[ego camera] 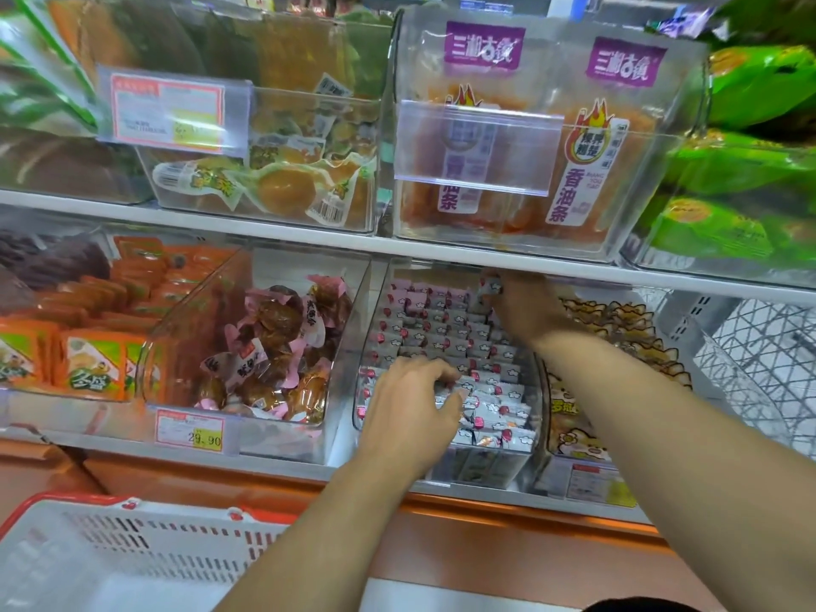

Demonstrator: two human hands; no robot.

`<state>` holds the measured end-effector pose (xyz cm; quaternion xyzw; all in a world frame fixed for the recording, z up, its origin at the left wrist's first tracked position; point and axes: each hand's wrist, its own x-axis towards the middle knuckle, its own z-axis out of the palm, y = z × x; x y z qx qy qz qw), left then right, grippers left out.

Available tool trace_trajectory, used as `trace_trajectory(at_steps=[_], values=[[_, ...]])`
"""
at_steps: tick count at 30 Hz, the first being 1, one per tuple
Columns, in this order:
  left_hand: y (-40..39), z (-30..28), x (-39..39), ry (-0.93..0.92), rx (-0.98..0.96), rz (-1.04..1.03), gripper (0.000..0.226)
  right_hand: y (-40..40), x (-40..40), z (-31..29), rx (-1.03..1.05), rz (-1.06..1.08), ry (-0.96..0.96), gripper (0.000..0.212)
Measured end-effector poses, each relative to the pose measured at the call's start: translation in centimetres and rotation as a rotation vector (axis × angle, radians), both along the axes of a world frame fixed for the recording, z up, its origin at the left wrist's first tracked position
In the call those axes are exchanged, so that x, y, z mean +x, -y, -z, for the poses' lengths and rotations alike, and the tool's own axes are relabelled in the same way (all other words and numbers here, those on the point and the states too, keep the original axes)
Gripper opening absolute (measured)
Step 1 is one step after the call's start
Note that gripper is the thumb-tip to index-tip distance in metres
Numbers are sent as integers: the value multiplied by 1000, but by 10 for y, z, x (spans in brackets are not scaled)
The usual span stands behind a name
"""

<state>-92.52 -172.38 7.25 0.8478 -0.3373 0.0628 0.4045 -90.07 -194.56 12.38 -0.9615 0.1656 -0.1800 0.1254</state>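
A clear plastic bin (527, 439) on the lower shelf holds several small grey-and-pink snack packets (435, 320) in rows. My left hand (408, 410) reaches over the bin's front wall, fingers curled among the front packets (494, 415). My right hand (525, 311) is deep at the back of the same bin, just under the upper shelf, and grips a few packets (489, 288) lifted above the rows. Both forearms cross the shelf edge.
A white shopping basket with a red rim (132, 554) sits at lower left. Neighbouring bins hold brown wrapped snacks (269, 351), orange packs (88, 360) and yellow snacks (618, 329). The white upper shelf (309, 238) carries more clear bins. A wire rack (759, 355) stands at right.
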Motion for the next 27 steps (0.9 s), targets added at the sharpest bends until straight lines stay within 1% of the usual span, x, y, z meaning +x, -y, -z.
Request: trace_trajectory(at_steps=[2, 4, 6, 9, 14, 16, 20, 22, 23, 25, 27], values=[[0, 0, 0, 4, -2, 1, 21, -3, 1, -2, -94, -20, -77, 46], [-1, 1, 0, 2, -2, 7, 22, -8, 1, 0, -219, -30, -107, 44], [-1, 1, 0, -9, 2, 18, 22, -12, 2, 2, -300, -47, -118, 35], [-2, 2, 1, -18, -7, 29, 23, -15, 7, 4, -341, -82, -179, 25], [-3, 4, 3, -12, -9, 37, 25, -14, 15, 2, -259, -83, -130, 22], [-4, 4, 3, -21, -16, 43, 25, -17, 17, 2, -247, -64, -150, 21], [-6, 2, 4, -40, -28, 42, 23, -21, 20, 2, -249, -40, -131, 22], [-7, 2, 3, -46, -35, 46, 23, -20, 22, 2, -243, -24, -119, 18], [-7, 1, 2, -42, -35, 48, 23, -21, 24, 2, -223, -10, -103, 16], [-8, -1, 1, -37, -38, 45, 22, -18, 27, 0, -122, 30, -2, 16], [-10, -3, -1, -44, -44, 34, 22, -17, 23, -3, -85, 49, 85, 22]])
